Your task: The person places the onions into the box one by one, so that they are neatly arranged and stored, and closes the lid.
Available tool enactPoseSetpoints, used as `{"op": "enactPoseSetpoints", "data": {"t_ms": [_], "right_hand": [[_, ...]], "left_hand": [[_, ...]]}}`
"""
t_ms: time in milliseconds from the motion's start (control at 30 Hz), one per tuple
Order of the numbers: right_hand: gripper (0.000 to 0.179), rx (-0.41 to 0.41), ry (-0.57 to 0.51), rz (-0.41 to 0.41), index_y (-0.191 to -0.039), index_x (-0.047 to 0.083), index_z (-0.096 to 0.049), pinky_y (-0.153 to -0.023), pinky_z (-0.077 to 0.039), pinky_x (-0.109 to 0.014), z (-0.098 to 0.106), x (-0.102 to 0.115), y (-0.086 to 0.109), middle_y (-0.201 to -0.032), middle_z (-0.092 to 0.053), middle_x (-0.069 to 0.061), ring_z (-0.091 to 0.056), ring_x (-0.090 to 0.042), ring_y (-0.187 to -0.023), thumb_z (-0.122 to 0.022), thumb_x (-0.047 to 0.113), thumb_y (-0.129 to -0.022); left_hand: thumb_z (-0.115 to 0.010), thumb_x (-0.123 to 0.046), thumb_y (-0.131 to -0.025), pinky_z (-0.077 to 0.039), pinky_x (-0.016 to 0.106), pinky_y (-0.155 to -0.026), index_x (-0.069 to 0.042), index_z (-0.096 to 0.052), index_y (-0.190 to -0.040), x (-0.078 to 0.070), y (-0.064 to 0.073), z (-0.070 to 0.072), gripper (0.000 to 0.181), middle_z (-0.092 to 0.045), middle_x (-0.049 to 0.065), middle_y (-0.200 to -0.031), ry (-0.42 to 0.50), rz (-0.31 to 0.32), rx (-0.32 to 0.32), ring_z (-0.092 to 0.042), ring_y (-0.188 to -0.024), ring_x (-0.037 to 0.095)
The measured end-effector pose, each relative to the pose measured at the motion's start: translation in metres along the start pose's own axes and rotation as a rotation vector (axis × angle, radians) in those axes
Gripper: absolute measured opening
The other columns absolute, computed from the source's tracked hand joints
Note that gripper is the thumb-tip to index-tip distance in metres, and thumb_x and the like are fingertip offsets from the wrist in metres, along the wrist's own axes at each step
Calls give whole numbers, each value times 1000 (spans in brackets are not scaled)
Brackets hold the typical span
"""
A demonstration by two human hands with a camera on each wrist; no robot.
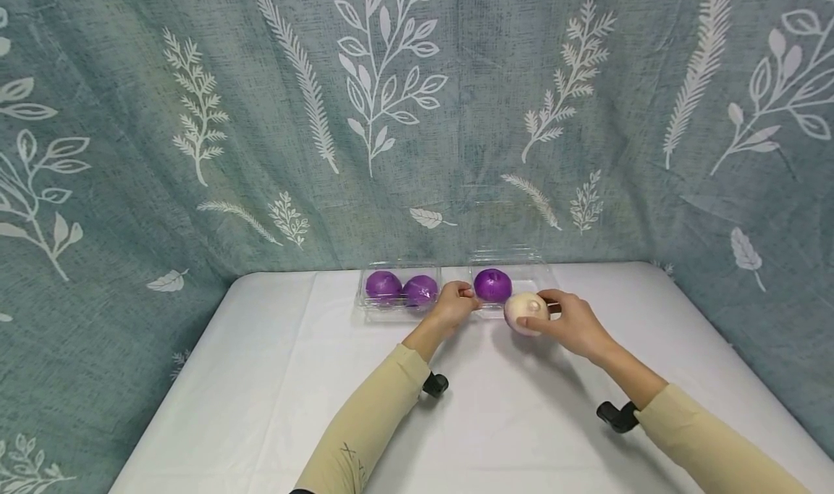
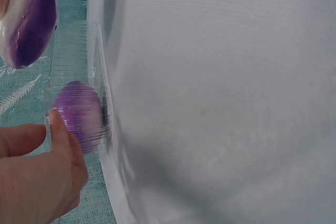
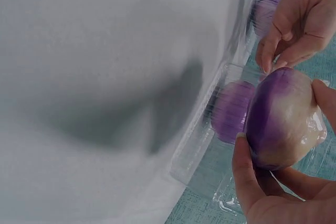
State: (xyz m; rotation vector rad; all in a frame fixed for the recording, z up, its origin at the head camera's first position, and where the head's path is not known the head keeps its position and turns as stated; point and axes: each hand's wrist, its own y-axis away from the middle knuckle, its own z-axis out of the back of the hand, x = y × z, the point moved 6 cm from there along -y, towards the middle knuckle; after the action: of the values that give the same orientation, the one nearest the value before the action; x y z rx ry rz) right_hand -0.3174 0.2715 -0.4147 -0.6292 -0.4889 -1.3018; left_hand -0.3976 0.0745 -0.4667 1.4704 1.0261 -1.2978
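Observation:
A purple-and-white turnip [image 1: 526,313] is in my right hand [image 1: 576,325], gripped between thumb and fingers, its pale side with a round nub facing up in the head view. It hangs just over the near right part of a clear plastic clamshell box [image 1: 536,273]. Another turnip [image 1: 492,285] sits in the left half of that box, purple side up. My left hand [image 1: 454,306] pinches the box's near left edge between thumb and index finger, as the left wrist view shows; the edge itself [image 2: 51,124] is partly hidden by the fingertips.
Left of my left hand stands a second clear box [image 1: 362,307], its lid apparently down, with two purple turnips [image 1: 384,285] inside. Both boxes are at the far edge of a white-covered table [image 1: 274,392]. A green leaf-patterned curtain [image 1: 456,117] hangs right behind them.

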Motion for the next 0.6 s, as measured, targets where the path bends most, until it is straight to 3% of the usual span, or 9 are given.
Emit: {"op": "enactPoseSetpoints", "data": {"t_ms": [600], "right_hand": [[65,-69,72,52,-134,-7,-58,-76,-59,-40,13,-5,-21,-123,-64,-27,-63,-40,-108,-81,35,-89]], "left_hand": [[-56,17,-91,-60,29,-94,20,-40,-141,1,-1,1,52,-49,8,-100,-21,-8,0,-58,-94,20]]}}
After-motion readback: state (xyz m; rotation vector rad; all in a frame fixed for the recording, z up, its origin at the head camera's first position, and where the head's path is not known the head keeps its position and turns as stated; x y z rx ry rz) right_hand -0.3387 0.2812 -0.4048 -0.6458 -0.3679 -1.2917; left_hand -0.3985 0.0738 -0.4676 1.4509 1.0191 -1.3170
